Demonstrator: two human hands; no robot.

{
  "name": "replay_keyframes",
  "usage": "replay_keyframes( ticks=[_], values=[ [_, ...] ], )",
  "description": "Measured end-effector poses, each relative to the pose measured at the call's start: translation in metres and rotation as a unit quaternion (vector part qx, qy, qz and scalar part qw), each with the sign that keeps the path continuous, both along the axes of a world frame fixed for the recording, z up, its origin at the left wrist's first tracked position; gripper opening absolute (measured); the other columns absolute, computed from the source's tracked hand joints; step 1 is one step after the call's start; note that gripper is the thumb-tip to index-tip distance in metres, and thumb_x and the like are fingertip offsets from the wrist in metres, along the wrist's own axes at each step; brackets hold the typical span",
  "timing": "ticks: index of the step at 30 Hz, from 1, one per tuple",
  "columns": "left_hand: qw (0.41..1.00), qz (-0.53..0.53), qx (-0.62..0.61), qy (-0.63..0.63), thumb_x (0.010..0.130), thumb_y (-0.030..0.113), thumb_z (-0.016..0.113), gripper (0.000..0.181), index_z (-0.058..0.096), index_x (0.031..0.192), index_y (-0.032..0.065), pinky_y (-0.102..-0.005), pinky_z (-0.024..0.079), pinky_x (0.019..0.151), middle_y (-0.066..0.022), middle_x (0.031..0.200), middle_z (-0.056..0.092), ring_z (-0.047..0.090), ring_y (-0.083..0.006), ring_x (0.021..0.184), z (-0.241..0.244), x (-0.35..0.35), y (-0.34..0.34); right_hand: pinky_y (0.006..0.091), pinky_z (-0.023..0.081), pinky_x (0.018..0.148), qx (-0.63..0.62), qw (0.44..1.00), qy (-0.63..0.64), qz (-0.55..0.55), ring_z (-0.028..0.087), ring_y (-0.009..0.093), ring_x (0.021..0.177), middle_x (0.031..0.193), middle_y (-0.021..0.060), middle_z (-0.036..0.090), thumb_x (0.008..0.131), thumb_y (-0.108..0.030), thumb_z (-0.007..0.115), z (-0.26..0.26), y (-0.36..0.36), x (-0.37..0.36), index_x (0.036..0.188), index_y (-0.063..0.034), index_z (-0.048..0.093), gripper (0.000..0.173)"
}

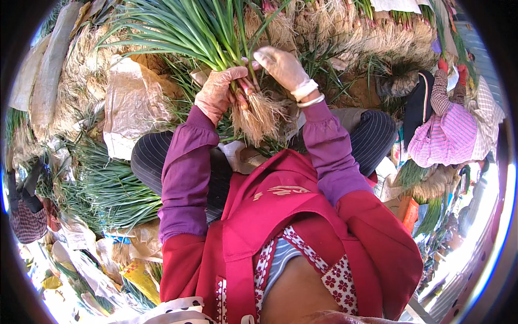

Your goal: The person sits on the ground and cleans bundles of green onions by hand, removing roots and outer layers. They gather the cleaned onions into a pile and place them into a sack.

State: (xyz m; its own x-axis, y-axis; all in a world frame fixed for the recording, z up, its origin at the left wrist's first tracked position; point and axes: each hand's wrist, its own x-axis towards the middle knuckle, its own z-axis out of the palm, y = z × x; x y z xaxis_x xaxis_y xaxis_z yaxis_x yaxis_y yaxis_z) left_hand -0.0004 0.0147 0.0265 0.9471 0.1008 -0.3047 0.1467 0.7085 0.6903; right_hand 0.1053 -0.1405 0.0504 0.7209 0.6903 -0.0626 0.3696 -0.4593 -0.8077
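Observation:
A bunch of green onions (pixel 220 48) is gripped near its base by my left hand (pixel 216 93), which wears a pale, dirt-stained glove. The long green leaves fan away from me, up and to the left. Below the fist hang the reddish stem bases and a tuft of pale stringy roots (pixel 257 115). Just right of the stems is my right hand (pixel 283 71), also gloved, with white bands at the wrist and its fingers bent toward the bunch. Whether those fingertips hold a stalk, I cannot tell. My crossed legs (pixel 374 131) lie under the forearms.
Rooted onion bundles (pixel 388 38) are piled along the far side. A woven plastic sack (pixel 135 105) lies at left, above more green onions (pixel 117 190). Another person (pixel 445 129) in a checked pink garment is at right. A further person (pixel 26 218) shows at the left rim.

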Motion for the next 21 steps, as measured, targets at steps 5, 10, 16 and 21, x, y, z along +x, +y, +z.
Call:
replay_keyframes(
  ticks=[5, 10, 16, 21],
  values=[
    [0.997, -0.076, 0.008, 0.026, 0.085, 0.013, 0.06, 0.019, 0.064, 0.085, -0.0055, -0.0276, 0.047, 0.036, -0.0137, 0.068, 0.064, 0.061, -0.0214, 0.05, -0.012, 0.001, 0.005, 0.0398, 0.05, 0.069, -0.084, 0.984, -0.14, -0.071, 0.066, 0.029, 0.075, 0.082, 0.0154, 0.067, 0.089, -0.036, 0.06, -0.013, 0.036, 0.005, 0.095, -0.0044, 0.065, 0.033],
    [0.995, -0.031, -0.096, -0.018, 0.08, 0.014, 0.065, 0.025, 0.062, 0.097, -0.0039, -0.0336, 0.055, 0.071, -0.0095, 0.081, 0.064, 0.064, -0.0194, 0.072, 0.009, -0.009, 0.004, 0.0286, 0.049, 0.066, 0.358, 0.85, 0.361, -0.141, 0.056, 0.013, 0.065, 0.074, 0.0028, 0.06, 0.093, -0.022, 0.057, -0.03, 0.028, -0.009, 0.09, -0.0046, 0.063, 0.019],
    [0.975, -0.073, -0.191, -0.083, 0.077, 0.009, 0.066, 0.052, 0.047, 0.123, -0.004, -0.0389, 0.053, 0.086, -0.0079, 0.095, 0.061, 0.063, -0.0225, 0.086, 0.031, -0.047, 0.025, 0.0383, 0.048, 0.089, 0.249, 0.947, 0.189, -0.068, 0.059, 0.019, 0.085, 0.096, 0.0085, 0.063, 0.092, -0.023, 0.06, -0.011, -0.024, 0.042, 0.114, -0.0008, 0.056, 0.031],
    [0.968, -0.184, -0.171, 0.008, 0.074, 0.01, 0.066, 0.038, 0.057, 0.109, -0.0027, -0.0369, 0.058, 0.067, -0.0109, 0.088, 0.064, 0.066, -0.0262, 0.075, 0.047, -0.092, 0.018, 0.0426, 0.021, 0.114, -0.093, 0.841, -0.492, 0.206, 0.036, 0.027, 0.133, 0.142, 0.0106, 0.04, 0.069, -0.021, 0.072, 0.111, -0.007, -0.052, 0.14, -0.0081, 0.036, 0.081]
  ],
)
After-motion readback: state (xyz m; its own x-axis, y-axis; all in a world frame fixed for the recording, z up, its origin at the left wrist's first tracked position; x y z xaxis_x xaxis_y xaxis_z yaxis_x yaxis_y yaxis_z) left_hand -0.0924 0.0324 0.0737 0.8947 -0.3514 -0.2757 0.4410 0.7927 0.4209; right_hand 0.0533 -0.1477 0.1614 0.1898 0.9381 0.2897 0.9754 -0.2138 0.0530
